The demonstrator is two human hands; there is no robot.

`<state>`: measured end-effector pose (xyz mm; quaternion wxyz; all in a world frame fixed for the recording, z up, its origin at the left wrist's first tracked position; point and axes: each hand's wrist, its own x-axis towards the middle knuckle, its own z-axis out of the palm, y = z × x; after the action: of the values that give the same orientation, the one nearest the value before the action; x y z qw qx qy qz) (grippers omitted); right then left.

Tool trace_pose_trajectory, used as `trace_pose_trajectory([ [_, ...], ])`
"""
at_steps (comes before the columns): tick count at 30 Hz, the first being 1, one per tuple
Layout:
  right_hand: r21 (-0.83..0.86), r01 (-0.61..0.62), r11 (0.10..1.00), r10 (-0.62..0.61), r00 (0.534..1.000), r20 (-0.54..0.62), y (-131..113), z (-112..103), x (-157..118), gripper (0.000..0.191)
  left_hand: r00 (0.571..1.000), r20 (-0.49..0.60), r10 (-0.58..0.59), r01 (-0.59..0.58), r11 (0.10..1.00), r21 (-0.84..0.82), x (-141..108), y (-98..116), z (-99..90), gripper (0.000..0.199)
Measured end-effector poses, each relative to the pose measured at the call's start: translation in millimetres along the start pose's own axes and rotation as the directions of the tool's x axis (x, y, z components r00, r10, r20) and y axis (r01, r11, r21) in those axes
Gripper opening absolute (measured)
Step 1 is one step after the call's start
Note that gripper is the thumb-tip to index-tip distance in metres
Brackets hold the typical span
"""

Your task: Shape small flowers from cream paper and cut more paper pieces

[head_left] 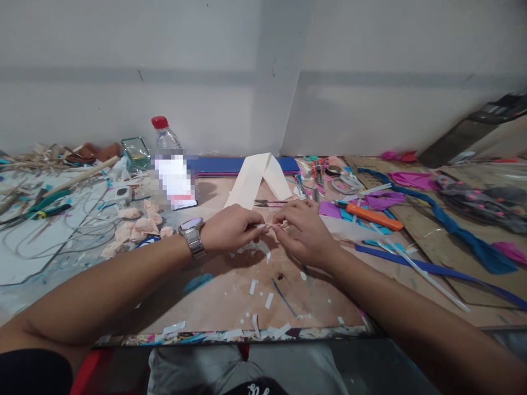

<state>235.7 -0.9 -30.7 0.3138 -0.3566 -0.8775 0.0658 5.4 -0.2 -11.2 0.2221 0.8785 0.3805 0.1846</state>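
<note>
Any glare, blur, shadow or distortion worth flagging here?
Head view: phone screen washed out, blocky pixels around it; head view: shadows on the table beneath both forearms; head view: dark bundle near the right edge smeared; head view: pale piece between left hand and right hand too small to identify.

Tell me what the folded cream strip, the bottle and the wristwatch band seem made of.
Cream strip: probably paper or card, matte, holding a crisp fold. Bottle: likely clear plastic, glossy, transparent with highlights. Wristwatch band: apparently metal, silvery sheen, with visible links.
</note>
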Motion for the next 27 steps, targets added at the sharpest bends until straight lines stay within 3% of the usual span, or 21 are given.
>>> trace_pose_trajectory([
  [10, -0.025, 0.035, 0.999, -0.035, 0.999, -0.024, -1.2, -2.5, -0.1, 0.016, 1.000, 0.002, -0.029, 0.029, 0.999, -0.042, 0.3, -0.6, 2.5, 0.035],
  [13, -0.038, 0.027, 0.999, -0.029, 0.999, -0.036, 0.4, -2.5, -0.5, 0.015, 0.998, 0.053, -0.035, 0.038, 0.998, -0.052, 0.2, 1.6, 0.6, 0.032],
  [21, 0.019, 0.063, 0.998, -0.064, 0.998, 0.023, -2.5, -6.0, 1.2, 0.013, 0.996, 0.087, -0.027, 0.035, 0.996, -0.086, -0.4, 3.8, -0.4, 0.026],
  [27, 0.012, 0.154, 0.988, -0.154, 0.988, -0.013, 0.7, -4.5, 1.5, 0.012, 0.979, 0.198, -0.057, 0.115, 0.948, -0.298, -0.9, 3.4, -1.9, 0.025],
])
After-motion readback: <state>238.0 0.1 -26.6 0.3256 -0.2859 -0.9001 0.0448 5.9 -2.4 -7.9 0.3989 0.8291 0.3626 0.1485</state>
